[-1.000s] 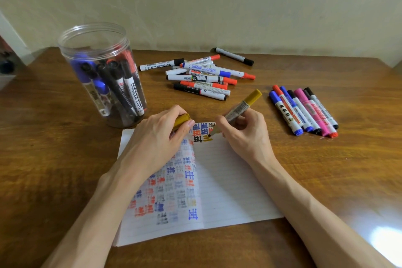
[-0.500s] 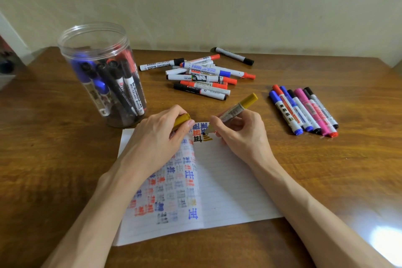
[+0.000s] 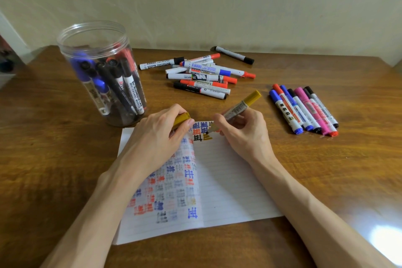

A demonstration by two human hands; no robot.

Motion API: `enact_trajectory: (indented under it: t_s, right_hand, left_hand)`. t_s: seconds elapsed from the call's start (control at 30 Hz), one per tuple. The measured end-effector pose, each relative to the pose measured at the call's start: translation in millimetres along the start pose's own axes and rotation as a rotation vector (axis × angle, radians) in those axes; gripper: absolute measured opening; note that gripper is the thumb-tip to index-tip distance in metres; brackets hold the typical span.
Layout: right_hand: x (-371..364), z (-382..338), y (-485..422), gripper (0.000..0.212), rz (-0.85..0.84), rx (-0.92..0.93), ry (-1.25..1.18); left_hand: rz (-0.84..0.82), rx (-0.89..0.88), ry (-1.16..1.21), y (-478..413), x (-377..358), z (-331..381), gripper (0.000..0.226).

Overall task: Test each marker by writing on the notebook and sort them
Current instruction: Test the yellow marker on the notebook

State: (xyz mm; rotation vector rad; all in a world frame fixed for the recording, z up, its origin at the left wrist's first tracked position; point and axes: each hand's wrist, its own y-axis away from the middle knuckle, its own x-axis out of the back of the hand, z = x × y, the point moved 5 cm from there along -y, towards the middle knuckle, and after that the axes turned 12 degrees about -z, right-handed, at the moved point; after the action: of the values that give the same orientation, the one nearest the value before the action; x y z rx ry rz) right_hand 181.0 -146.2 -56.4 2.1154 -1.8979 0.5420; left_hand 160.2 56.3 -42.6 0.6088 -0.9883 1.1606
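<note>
Step in hand, as I judged it: test-writing. My right hand (image 3: 245, 135) pinched the gold marker (image 3: 241, 106), tip down at the top edge of the notebook (image 3: 228, 180), by a gold mark. My left hand (image 3: 156, 139) curled round the gold cap (image 3: 181, 118), over the notebook's left page. Beyond the notebook lay a loose marker pile (image 3: 202, 76), to its right a neat row (image 3: 304, 111), to its upper left a jar (image 3: 102, 76) holding more. Next, I reckoned: finish the strokes, recap, then sort it.
</note>
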Motion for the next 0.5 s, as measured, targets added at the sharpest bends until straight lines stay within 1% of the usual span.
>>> enact_trajectory:
  t_s: [0.13, 0.27, 0.4, 0.5]
  right_hand:
    - [0.0, -2.7, 0.8, 0.015, -0.004, 0.035, 0.025]
    - [-0.9, -3.2, 0.5, 0.014, -0.018, 0.029, 0.048]
    - [3.1, -1.0, 0.7, 0.015, 0.020, 0.005, 0.000]
    - [4.1, -0.6, 1.1, 0.015, 0.040, -0.005, 0.012]
  left_hand:
    - [-0.001, 0.004, -0.002, -0.1, 0.0, -0.6, 0.035]
    - [-0.003, 0.005, -0.003, 0.1, 0.0, 0.2, 0.037]
    - [0.000, 0.005, -0.005, 0.1, -0.3, 0.0, 0.037]
    - [-0.002, 0.007, -0.005, 0.1, -0.7, 0.4, 0.039]
